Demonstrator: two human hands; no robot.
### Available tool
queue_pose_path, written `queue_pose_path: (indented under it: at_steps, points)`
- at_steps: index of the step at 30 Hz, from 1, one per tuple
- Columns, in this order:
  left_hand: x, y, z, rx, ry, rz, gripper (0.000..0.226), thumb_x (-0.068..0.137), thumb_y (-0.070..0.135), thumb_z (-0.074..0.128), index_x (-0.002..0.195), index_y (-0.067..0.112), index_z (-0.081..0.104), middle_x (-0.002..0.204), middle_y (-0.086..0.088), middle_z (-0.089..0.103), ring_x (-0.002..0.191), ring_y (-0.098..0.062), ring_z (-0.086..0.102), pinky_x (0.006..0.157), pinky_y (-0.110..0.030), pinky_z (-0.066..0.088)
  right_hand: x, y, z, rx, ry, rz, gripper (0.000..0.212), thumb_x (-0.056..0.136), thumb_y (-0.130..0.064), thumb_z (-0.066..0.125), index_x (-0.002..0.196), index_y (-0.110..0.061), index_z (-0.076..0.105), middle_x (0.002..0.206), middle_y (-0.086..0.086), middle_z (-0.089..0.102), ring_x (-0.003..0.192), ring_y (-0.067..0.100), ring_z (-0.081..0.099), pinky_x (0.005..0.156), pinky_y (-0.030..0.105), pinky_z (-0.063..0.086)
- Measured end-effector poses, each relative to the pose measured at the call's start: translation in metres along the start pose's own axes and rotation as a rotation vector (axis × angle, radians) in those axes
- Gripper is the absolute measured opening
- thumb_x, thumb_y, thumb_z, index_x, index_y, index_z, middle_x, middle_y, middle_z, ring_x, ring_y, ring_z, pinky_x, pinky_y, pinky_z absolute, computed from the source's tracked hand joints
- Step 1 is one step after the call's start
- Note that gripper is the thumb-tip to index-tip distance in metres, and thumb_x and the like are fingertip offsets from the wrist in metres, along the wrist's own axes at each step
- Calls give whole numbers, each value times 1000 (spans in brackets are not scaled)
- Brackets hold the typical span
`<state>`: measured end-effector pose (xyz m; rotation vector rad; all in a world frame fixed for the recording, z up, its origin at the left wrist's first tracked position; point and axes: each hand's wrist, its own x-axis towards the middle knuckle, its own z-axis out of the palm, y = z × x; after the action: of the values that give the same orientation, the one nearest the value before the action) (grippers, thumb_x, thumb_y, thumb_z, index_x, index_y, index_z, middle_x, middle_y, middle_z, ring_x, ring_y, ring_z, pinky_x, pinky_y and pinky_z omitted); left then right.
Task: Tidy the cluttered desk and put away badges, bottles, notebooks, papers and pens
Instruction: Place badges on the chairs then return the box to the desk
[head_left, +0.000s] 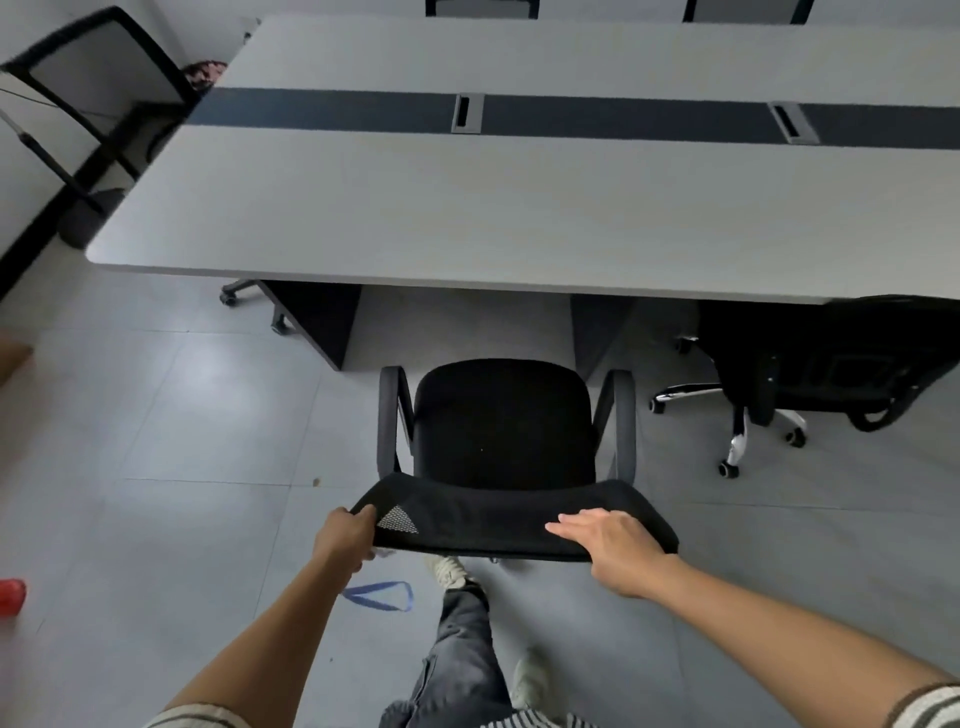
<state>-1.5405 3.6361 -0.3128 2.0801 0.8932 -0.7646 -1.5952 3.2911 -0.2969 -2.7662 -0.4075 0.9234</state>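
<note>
grey desk (519, 208) spans the view beyond both hands, with a dark strip (623, 122) along its middle and two cable ports (467, 113) set into it. between the desk and the hands stands a black chair (501, 426), its seat just short of the desk's near edge and its backrest (493, 514) toward the person. the left hand (345, 535) curls its fingers over the backrest's left top corner and grips it. the right hand (613, 540) lies flat on the top edge toward the right end, fingers straight and pointing left. just under the left hand a blue strap loop (374, 587) hangs above the floor; whether that hand holds it i cannot tell. below the grip a leg in grey jeans and a pale shoe (449, 569) reach under the backrest. right of the right hand a second black chair (831, 358) on a chrome base sits half under the desk. far beyond the left hand, at the desk's end, stands a mesh-backed chair (93, 67). left of the left hand a blurred red object (11, 597) lies at the frame edge on the grey tiled floor (182, 415).
</note>
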Motion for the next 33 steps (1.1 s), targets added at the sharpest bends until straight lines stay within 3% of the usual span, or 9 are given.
queue_pose_path:
  at_steps: [6, 11, 20, 24, 29, 33]
  points:
    - [-20, -25, -2, 28, 6, 11, 30, 101, 29, 39, 110, 2, 48, 87, -26, 66, 50, -19, 43, 43, -23, 34, -16, -14, 13, 0, -33, -43, 82, 87, 9, 42, 153, -35, 25, 160, -7, 26, 146, 18, 25, 118, 35, 24]
    - [-15, -17, -3, 36, -2, 47, 33, 103, 31, 36, 107, 1, 48, 85, -25, 67, 49, -19, 43, 43, -23, 34, -7, -5, 1, -16, -10, -42, 81, 85, 8, 42, 152, -37, 29, 158, -9, 30, 144, 15, 28, 117, 33, 26]
    - [46, 57, 9, -15, 52, 170, 31, 99, 30, 34, 88, 4, 49, 74, -19, 68, 56, -26, 49, 55, -30, 40, 64, 39, -64, -114, -29, 67, 79, 87, 1, 47, 149, -44, 30, 156, -14, 33, 143, 12, 30, 112, 34, 29]
    - [82, 91, -5, -4, 17, 176, 30, 97, 30, 35, 88, 4, 49, 74, -19, 68, 60, -27, 50, 64, -34, 42, 110, 46, -100, -177, -28, 111, 78, 88, 1, 46, 150, -42, 28, 156, -12, 33, 143, 15, 30, 108, 35, 29]
    - [124, 146, -40, 22, -40, 119, 37, 100, 31, 33, 100, -2, 49, 79, -20, 66, 53, -24, 45, 49, -26, 36, 172, 43, -147, -165, -10, 211, 75, 90, 2, 43, 150, -40, 30, 156, -9, 33, 143, 18, 28, 112, 37, 27]
    - [162, 195, -79, -155, -38, 10, 32, 99, 25, 37, 95, -4, 49, 73, -19, 58, 47, -20, 39, 45, -22, 28, 226, 23, -171, -136, -4, 250, 73, 91, 1, 42, 151, -40, 29, 155, -6, 34, 141, 21, 31, 112, 40, 29]
